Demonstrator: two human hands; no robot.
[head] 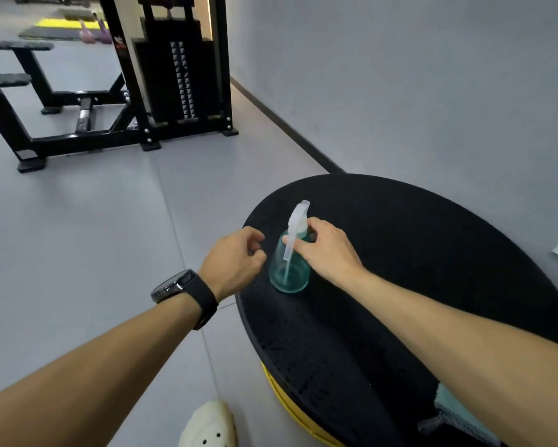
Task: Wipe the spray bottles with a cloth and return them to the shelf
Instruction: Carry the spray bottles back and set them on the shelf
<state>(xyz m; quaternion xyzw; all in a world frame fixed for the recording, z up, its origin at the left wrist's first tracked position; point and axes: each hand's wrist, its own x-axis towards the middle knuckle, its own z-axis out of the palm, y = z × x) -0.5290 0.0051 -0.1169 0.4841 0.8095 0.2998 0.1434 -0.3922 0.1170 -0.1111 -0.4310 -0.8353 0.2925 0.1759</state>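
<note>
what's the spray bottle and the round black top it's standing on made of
Spray bottle: looks like clear teal-tinted plastic, since the dip tube shows through it; its trigger head is whitish translucent plastic. Round black top: matte with a fine dotted texture, probably rubber or foam.

1. My right hand [327,250] grips the neck of the teal spray bottle [289,269], which stands upright near the left edge of the round black platform [400,253].
2. My left hand [235,261], fingers loosely curled and holding nothing, hangs just beside the bottle.
3. A cloth [458,414] lies at the platform's near edge.
</note>
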